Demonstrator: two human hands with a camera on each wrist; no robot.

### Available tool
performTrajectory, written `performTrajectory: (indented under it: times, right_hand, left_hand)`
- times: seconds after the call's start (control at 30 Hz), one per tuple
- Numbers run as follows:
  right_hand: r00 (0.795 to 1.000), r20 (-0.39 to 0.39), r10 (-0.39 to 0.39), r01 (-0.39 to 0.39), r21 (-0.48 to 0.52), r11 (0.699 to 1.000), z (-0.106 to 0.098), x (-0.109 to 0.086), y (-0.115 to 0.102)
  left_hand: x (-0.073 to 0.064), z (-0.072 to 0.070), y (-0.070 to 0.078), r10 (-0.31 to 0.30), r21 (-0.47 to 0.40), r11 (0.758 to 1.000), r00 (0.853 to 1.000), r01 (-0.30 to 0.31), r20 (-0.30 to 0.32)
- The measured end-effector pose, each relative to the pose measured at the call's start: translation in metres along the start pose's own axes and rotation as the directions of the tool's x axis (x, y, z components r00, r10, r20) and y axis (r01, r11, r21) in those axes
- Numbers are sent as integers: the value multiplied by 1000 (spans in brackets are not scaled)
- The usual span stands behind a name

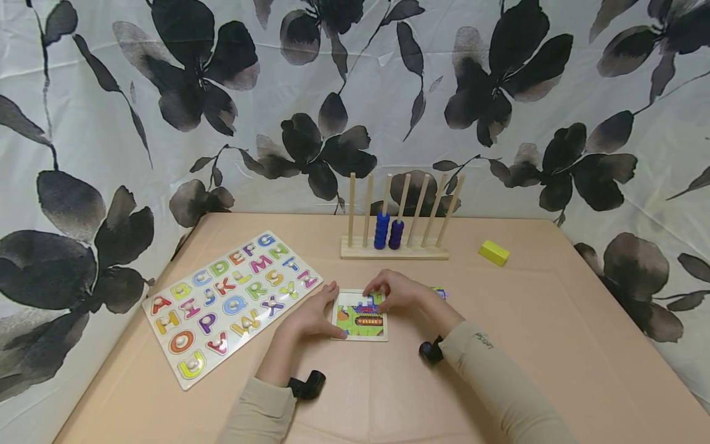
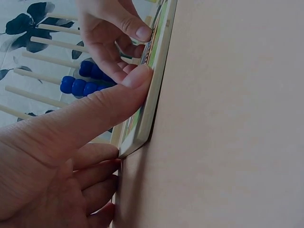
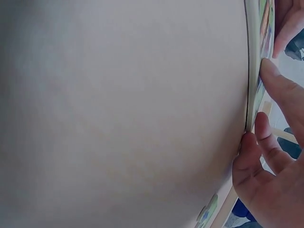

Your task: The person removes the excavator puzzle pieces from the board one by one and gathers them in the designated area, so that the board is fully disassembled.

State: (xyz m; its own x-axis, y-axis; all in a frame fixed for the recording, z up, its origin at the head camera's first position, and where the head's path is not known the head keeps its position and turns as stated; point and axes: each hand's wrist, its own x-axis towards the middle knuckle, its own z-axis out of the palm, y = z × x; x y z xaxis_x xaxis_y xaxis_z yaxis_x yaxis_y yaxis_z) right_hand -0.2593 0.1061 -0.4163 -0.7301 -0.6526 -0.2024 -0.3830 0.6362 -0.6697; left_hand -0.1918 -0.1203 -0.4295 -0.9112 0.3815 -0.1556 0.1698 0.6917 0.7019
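Observation:
A small square jigsaw puzzle (image 1: pixel 360 332) in a pale wooden frame lies on the table, showing a blue and orange vehicle on green. My left hand (image 1: pixel 310 311) grips its left side, the thumb on the front left corner and the fingers along the edge. In the left wrist view that thumb (image 2: pixel 137 78) presses down on the frame. My right hand (image 1: pixel 402 290) is over the far right corner, its curled fingers and thumb around a green puzzle piece (image 1: pixel 378 298). The right wrist view shows the right thumb (image 3: pixel 271 71) on the picture's surface.
Left of the puzzle lies a white alphabet board (image 1: pixel 222 290) with coloured letters. Behind stands a wooden peg rack (image 1: pixel 395 253) with blue beads on two pegs. A yellow block (image 1: pixel 493 253) sits back right. Another colourful piece (image 1: pixel 440 292) shows partly behind the right wrist.

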Motion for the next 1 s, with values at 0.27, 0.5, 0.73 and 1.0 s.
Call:
performTrajectory:
  times: [0.27,0.5,0.73,1.0]
  right_hand:
    - [999,45,21,-20,-20,1000,-1,1,-5]
    - [999,27,23,-22,-31,999,0,1,-7]
    - [999,17,-41,42,-65,997,1,2,-5]
    - [999,-27,-30,29,-6,1000,0,2,-5]
  left_hand:
    - [0,1,0,1,4,1000,1000,-1,-9]
    - [0,1,0,-3,5,1000,1000,3,-8]
    - [0,1,0,-5,1,1000,1000,5,-6]
    - [0,1,0,3,14,1000,1000,-2,-5]
